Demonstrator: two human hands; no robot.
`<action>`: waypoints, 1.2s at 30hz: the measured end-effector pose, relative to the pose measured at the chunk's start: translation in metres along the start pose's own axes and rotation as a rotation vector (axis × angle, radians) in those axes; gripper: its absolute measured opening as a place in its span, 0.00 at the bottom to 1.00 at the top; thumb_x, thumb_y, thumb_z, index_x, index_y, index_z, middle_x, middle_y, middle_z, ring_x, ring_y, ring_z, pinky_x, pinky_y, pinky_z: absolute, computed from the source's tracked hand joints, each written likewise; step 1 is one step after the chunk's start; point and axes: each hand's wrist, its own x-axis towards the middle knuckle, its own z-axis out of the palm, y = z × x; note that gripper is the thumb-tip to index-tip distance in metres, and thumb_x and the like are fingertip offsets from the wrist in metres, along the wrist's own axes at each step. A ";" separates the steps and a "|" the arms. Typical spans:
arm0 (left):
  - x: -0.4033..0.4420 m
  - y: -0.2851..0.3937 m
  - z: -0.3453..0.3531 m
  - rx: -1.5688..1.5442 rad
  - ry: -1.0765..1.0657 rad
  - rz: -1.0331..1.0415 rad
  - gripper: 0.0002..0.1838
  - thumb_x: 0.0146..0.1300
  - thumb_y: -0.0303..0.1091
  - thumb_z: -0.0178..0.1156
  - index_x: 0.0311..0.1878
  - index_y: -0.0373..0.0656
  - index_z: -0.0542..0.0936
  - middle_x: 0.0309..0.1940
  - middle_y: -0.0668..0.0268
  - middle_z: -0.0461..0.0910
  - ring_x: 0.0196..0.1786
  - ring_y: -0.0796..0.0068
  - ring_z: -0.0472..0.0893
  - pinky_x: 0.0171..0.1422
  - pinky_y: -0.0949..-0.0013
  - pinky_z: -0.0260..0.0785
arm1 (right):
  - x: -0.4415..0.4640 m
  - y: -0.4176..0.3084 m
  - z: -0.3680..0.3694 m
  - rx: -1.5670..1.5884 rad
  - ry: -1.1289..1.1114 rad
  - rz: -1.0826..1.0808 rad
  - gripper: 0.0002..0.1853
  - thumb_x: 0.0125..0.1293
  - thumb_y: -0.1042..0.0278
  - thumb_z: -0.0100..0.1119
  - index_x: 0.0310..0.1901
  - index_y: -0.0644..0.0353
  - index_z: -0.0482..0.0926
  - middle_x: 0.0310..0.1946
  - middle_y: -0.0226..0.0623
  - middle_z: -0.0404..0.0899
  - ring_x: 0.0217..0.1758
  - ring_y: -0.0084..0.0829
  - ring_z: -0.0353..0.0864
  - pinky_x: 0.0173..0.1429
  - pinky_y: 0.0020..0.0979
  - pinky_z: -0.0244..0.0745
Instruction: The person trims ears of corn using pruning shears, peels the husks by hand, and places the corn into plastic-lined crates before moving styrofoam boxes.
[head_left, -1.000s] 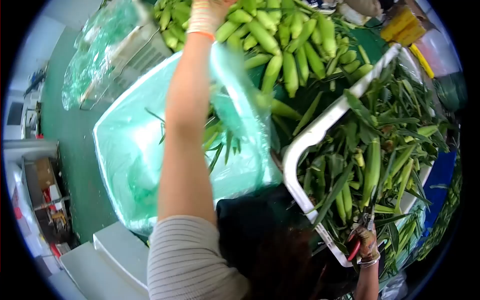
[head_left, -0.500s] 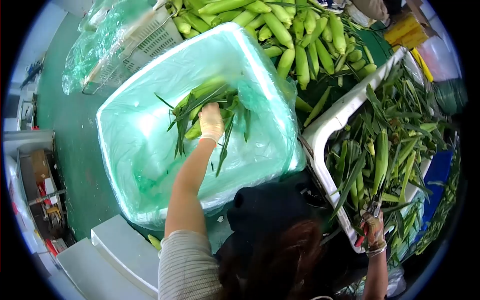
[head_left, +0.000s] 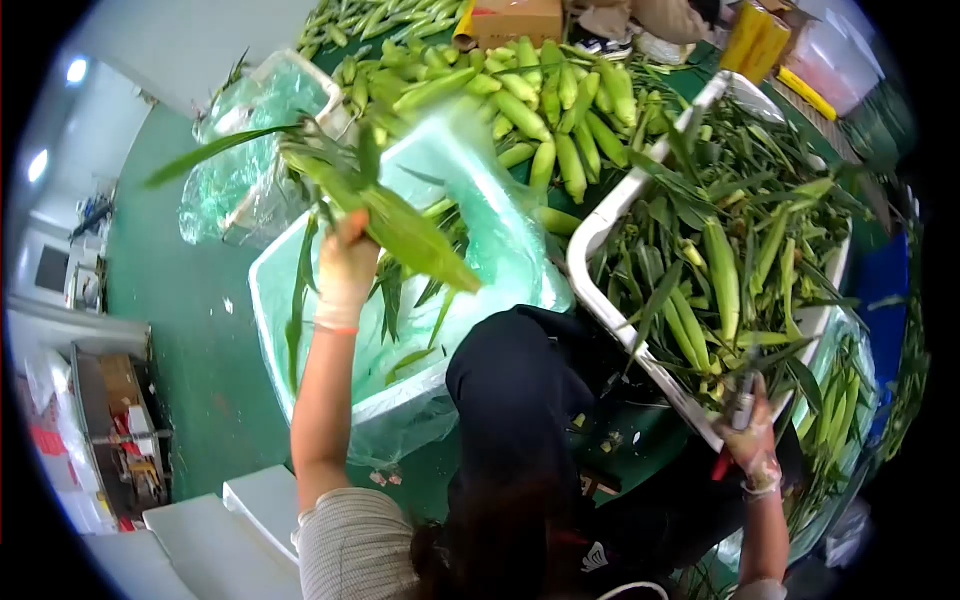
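Observation:
My gloved left hand [head_left: 347, 265] is closed around an ear of corn [head_left: 405, 235] in its green husk. Long leaves trail from the ear, and it is held up over a tub lined with green plastic [head_left: 400, 392]. More leafy corn lies inside the tub, partly hidden behind the held ear. On the right, my gloved right hand [head_left: 752, 445] grips pruning shears [head_left: 743, 408] with red handles, whose blades are blurred. The shears are at the near edge of a white tub [head_left: 592, 235] heaped with leafy corn and loose husk leaves.
A big pile of green corn ears [head_left: 520, 100] lies on the floor beyond the tubs. A plastic-draped crate [head_left: 250, 180] stands at the back left. Another person's legs [head_left: 670, 20] and a cardboard box [head_left: 518, 22] are at the far side. Grey boxes [head_left: 215, 525] sit near my left.
My left hand has lifted the ear of corn up and leftward out of the lined tub. My right hand still has the shears and has moved slightly. The camera view has shifted.

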 end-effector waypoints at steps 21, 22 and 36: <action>0.018 -0.044 0.319 -0.534 0.171 -0.839 0.33 0.63 0.65 0.44 0.60 0.49 0.69 0.61 0.62 0.70 0.61 0.57 0.71 0.66 0.49 0.60 | 0.061 -0.043 0.052 -0.460 0.523 -0.209 0.47 0.42 0.48 0.65 0.58 0.75 0.57 0.53 0.56 0.61 0.56 0.54 0.63 0.62 0.45 0.60; 0.018 -0.053 0.322 -0.509 0.117 -0.811 0.35 0.65 0.66 0.38 0.61 0.48 0.68 0.60 0.61 0.71 0.59 0.56 0.71 0.65 0.47 0.61 | 0.063 -0.042 0.050 -0.392 0.520 -0.223 0.47 0.41 0.49 0.66 0.57 0.74 0.58 0.52 0.55 0.62 0.56 0.54 0.63 0.61 0.45 0.60; 0.006 -0.073 0.337 -0.358 0.153 -0.571 0.27 0.53 0.56 0.66 0.50 0.51 0.75 0.47 0.67 0.77 0.48 0.67 0.76 0.50 0.58 0.71 | 0.095 -0.022 0.012 0.274 0.236 0.037 0.13 0.52 0.67 0.64 0.35 0.62 0.72 0.23 0.35 0.74 0.22 0.27 0.74 0.27 0.31 0.72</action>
